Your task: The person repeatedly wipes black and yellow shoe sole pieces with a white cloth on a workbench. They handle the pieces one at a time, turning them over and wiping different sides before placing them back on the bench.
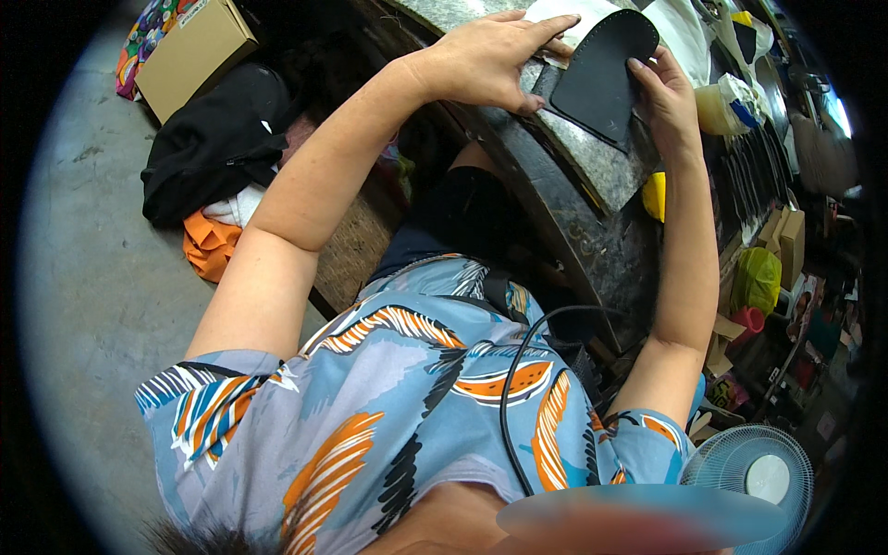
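A flat black leather-like piece (606, 79), with a rounded end and a row of small holes along its edge, is tilted over a grey stone slab (622, 180). My right hand (668, 102) grips its right edge, with the thumb on top and the other fingers partly hidden behind. To its left, my left hand (504, 60) is open, fingers stretched out and thumb apart, close to the piece's left edge. Whether its fingertips touch the piece or the slab I cannot tell. White sheets (680, 37) lie behind the piece.
Right of my right hand stands a tub of yellowish stuff (720, 111), near several dark strips (754, 180) and a yellow object (654, 196). A cardboard box (194, 60), black garment (217, 139) and orange cloth (211, 245) are at left. A fan (768, 479) stands lower right.
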{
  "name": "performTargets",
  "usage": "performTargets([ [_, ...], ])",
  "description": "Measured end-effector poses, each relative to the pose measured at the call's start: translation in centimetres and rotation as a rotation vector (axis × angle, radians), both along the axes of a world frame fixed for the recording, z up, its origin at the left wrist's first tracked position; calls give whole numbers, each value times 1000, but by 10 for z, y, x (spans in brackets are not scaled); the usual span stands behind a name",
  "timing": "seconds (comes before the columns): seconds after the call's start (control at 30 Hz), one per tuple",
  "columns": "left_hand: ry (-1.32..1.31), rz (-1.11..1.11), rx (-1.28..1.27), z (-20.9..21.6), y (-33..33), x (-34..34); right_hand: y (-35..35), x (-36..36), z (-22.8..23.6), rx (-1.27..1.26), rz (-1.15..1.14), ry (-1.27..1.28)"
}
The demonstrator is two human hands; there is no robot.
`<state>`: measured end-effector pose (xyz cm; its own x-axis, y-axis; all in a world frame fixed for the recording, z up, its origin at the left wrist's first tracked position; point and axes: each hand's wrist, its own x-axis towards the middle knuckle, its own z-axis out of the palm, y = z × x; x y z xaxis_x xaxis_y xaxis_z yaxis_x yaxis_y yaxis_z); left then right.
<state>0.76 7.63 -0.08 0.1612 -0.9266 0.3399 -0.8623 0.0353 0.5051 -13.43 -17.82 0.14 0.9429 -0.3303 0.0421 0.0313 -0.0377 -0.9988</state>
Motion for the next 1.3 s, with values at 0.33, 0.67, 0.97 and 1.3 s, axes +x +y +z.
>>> performTargets([
  [0.33, -79, 152, -166, -9, -5, -9, 15, -1, 5, -120, -24, -73],
  [0.67, -162, 217, -80, -8, -8, -16, 37, 2, 14, -805, -289, 170],
  [0.97, -445, 89, 57, -7, -8, -12, 54, -7, 26, -1200, -377, 106],
  [1.3, -521, 230, 253, 16, -14, -33, 92, -75, 23, -1346, 248, 53],
])
